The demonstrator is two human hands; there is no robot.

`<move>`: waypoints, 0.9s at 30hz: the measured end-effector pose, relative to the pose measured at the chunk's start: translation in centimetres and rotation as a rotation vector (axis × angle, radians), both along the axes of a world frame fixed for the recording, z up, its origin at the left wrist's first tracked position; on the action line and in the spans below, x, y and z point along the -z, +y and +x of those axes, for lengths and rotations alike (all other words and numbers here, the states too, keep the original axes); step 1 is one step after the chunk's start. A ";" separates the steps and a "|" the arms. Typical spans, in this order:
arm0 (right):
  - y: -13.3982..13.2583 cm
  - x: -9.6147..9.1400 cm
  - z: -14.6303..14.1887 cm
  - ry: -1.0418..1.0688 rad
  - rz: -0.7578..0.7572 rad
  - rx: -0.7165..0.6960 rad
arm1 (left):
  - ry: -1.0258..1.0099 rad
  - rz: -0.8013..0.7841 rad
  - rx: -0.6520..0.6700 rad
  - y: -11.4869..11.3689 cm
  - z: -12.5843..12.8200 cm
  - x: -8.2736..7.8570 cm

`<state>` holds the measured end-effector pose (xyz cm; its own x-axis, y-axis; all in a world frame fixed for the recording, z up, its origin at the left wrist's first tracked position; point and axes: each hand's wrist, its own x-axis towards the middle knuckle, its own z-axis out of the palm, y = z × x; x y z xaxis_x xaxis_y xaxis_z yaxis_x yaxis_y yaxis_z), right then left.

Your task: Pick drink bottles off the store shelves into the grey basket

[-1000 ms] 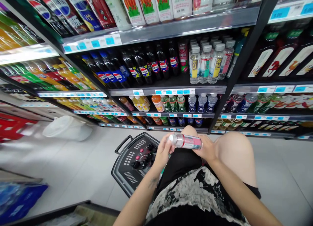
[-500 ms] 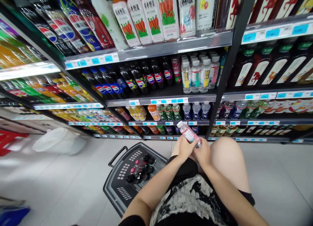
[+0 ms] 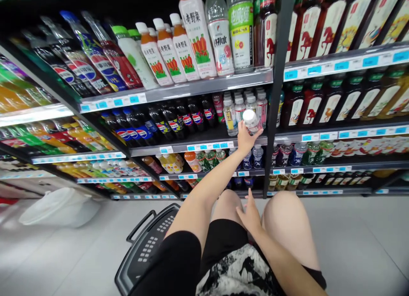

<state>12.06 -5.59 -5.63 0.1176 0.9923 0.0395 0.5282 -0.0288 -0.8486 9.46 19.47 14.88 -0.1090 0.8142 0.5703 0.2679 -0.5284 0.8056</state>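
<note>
Left hand (image 3: 244,139) up at the shelf (image 3: 179,148) edge, fingers wrapped round a bottle (image 3: 253,123). The bottle's lower body is hidden in the grip and its label is too blurred to read. Bottle foreshortened, long axis toward the camera, white cap nearest, base toward the sodas (image 3: 238,108) just behind. Right hand (image 3: 251,215) lies loosely open between the knees, and the left arm partly covers the basket (image 3: 143,253).

basket (image 3: 140,253): half behind left sleeve (image 3: 172,262), cut at btm edge | bottle (image 3: 252,120): lower part hid by left hand (image 3: 245,139) | shelf tags (image 3: 226,145): unreadable
</note>
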 end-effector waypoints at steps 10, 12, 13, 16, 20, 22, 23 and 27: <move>-0.1 -2.8 1.8 -0.068 -0.163 -0.027 | 0.224 -0.217 -0.164 2.5 5.2 -1.4; -0.1 -3.1 2.1 -0.067 -0.175 -0.034 | 0.266 -0.233 -0.193 2.7 5.9 -1.3; -0.1 -3.1 2.3 -0.068 -0.179 -0.033 | 0.278 -0.240 -0.215 2.9 6.2 -1.3; 0.0 -3.1 2.8 -0.072 -0.185 -0.017 | 0.295 -0.228 -0.264 3.2 6.9 -1.1; -0.1 -2.9 3.2 -0.063 -0.167 -0.012 | 0.357 -0.168 -0.301 2.7 6.9 0.5; -0.1 -2.8 3.2 -0.054 -0.164 -0.022 | 0.408 -0.155 -0.307 2.2 6.7 1.6; -0.1 -2.7 3.2 -0.053 -0.167 -0.027 | 0.429 -0.155 -0.308 2.0 6.6 2.1; 0.0 -2.7 3.2 -0.065 -0.183 -0.037 | 0.467 -0.259 -0.326 2.1 6.3 2.5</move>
